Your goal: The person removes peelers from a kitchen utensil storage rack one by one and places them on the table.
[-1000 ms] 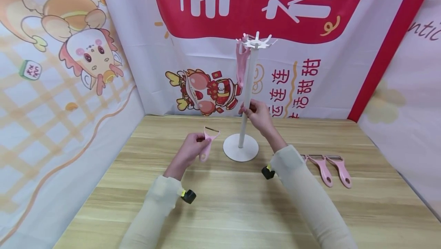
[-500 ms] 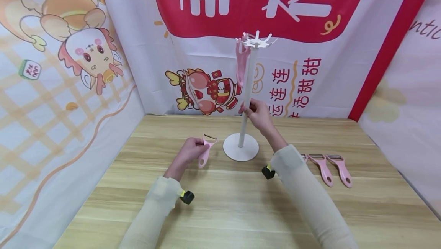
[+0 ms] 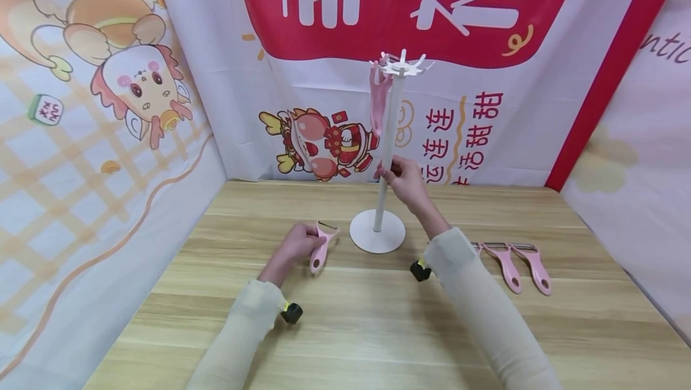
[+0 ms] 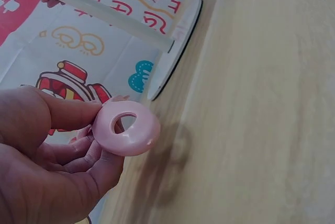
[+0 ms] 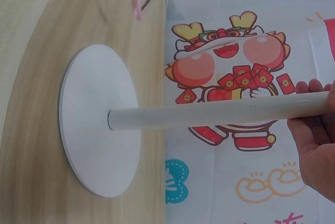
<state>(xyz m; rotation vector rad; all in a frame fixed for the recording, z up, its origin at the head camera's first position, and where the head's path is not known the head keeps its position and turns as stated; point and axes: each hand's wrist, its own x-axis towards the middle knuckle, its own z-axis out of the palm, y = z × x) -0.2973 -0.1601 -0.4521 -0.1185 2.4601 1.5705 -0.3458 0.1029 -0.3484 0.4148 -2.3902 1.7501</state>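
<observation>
- Lowered since a second ago, the left hand point(image 3: 294, 246) has brought its pink peeler point(image 3: 322, 242) down from chest-high over the wood to just above the tabletop point(image 3: 356, 318); the right hand point(image 3: 405, 181) has not shifted on the pole.
- Left fingers point(image 4: 78, 153) are curled round the peeler's handle, thumb on top; in the left wrist view the handle's ring end point(image 4: 125, 128) juts out past the fingertips.
- Right fingers point(image 5: 314, 145) are wrapped round the white stand point(image 3: 384, 156) at about mid-height of its pole, holding it upright.
- From the left hand, the peeler's blade end points toward 1 o'clock, just short of the stand's round base point(image 3: 377, 231).
- That base sits flat on the tabletop, at 2 o'clock from the left hand and near it.
- At the stand's top, a ring of white hooks point(image 3: 402, 66) carries one hanging peeler point(image 3: 379, 99), on the 9 o'clock side of the pole.
- At 3 o'clock from the base, past the right sleeve point(image 3: 475, 294), two spare peelers point(image 3: 518, 265) lie side by side on the wood, blades toward 12 o'clock; a third seems partly hidden by the sleeve.
- Printed cartoon banners point(image 3: 135, 84) wall the tabletop on three sides.
</observation>
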